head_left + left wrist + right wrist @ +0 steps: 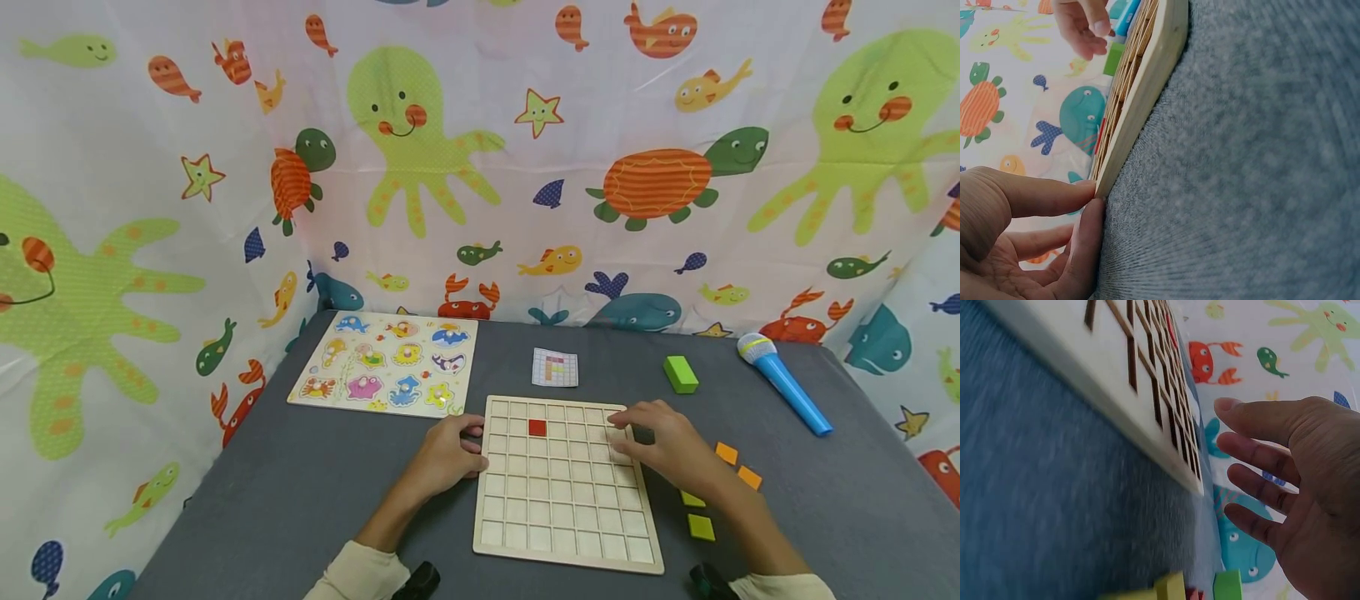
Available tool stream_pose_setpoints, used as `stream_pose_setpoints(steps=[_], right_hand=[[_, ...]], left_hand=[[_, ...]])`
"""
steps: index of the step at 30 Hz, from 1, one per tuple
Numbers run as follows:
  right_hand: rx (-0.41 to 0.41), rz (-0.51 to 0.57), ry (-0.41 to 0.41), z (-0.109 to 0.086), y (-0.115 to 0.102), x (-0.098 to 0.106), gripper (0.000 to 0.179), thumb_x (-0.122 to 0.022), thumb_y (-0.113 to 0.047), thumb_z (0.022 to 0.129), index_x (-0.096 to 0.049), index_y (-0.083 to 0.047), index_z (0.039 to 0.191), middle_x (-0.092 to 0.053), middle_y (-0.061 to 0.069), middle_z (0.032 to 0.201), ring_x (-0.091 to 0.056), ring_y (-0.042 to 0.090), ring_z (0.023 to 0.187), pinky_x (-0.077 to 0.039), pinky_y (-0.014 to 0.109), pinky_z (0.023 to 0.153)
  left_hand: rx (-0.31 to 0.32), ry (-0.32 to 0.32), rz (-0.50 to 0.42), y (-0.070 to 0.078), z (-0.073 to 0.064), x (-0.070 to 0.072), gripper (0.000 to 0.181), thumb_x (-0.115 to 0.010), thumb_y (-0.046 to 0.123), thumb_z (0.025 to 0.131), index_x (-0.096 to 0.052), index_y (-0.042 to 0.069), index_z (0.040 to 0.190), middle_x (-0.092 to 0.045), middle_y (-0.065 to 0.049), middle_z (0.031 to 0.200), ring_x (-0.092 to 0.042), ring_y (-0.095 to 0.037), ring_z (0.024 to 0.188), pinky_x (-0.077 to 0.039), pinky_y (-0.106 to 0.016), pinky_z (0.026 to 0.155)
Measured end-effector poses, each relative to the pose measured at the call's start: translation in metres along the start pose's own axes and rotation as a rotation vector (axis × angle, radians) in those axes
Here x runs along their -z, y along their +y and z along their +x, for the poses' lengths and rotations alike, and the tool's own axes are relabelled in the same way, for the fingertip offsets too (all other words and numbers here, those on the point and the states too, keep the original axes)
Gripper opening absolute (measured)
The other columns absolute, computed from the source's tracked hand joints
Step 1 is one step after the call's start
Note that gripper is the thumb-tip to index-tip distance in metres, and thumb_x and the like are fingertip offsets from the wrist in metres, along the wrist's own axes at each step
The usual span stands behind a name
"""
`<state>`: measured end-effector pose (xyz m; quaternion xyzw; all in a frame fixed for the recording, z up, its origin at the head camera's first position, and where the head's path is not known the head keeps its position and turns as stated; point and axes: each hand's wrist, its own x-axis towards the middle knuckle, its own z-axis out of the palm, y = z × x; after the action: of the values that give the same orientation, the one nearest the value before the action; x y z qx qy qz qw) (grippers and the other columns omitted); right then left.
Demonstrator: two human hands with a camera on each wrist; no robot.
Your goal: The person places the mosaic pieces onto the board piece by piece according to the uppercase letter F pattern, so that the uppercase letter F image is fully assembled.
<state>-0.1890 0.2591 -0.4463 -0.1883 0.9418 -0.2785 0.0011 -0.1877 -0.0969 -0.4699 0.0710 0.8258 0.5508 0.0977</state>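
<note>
A light wooden grid board [558, 492] lies on the dark table, and one red square tile [537, 427] sits in a cell near its far edge. At the board's left edge, my left hand [442, 457] pinches the rim between thumb and finger, as the left wrist view shows. My right hand [663, 442] hovers over the board's far right part. Its fingers [1260, 456] are spread and slightly bent, with nothing between them. Under and beside the right forearm lie orange tiles [726, 453] and yellow-green tiles [701, 527], partly hidden by the arm.
A sea-animal puzzle board [386, 362] lies at the back left. Behind the grid board is a small printed card [555, 367] with a coloured grid. A green block [680, 375] and a blue toy microphone [787, 387] lie at the back right. A patterned curtain [480, 167] encloses the table.
</note>
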Motion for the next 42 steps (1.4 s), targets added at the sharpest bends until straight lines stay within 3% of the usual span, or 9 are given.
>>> stream_pose_setpoints(steps=[7,22,42], right_hand=[[-0.027,0.002,0.024,-0.013,0.015,0.009,0.038,-0.081,-0.025,0.096,-0.074,-0.011,0.130,-0.072,0.003,0.124,-0.060,0.033,0.121,-0.054,0.064,0.097],[-0.080,-0.064,0.045,-0.038,0.046,0.025,0.040,-0.081,-0.026,0.095,-0.074,-0.011,0.131,-0.072,0.010,0.127,-0.059,0.035,0.117,-0.055,0.063,0.093],[-0.173,-0.092,-0.017,-0.057,0.077,0.039,0.037,-0.079,-0.016,0.094,-0.073,-0.008,0.130,-0.069,0.019,0.129,-0.057,0.037,0.112,-0.054,0.064,0.087]], left_hand=[[-0.036,0.001,0.011,-0.004,0.000,-0.001,0.063,-0.081,-0.009,0.078,-0.063,-0.007,0.138,-0.066,-0.020,0.122,-0.071,-0.027,0.099,-0.066,-0.034,0.065],[-0.027,0.004,0.024,-0.004,0.000,-0.001,0.062,-0.081,-0.008,0.078,-0.063,-0.006,0.138,-0.066,-0.019,0.122,-0.071,-0.026,0.099,-0.066,-0.033,0.066],[-0.010,-0.004,0.025,-0.004,0.001,-0.001,0.061,-0.081,-0.006,0.082,-0.061,-0.006,0.140,-0.065,-0.018,0.125,-0.069,-0.026,0.101,-0.066,-0.032,0.068]])
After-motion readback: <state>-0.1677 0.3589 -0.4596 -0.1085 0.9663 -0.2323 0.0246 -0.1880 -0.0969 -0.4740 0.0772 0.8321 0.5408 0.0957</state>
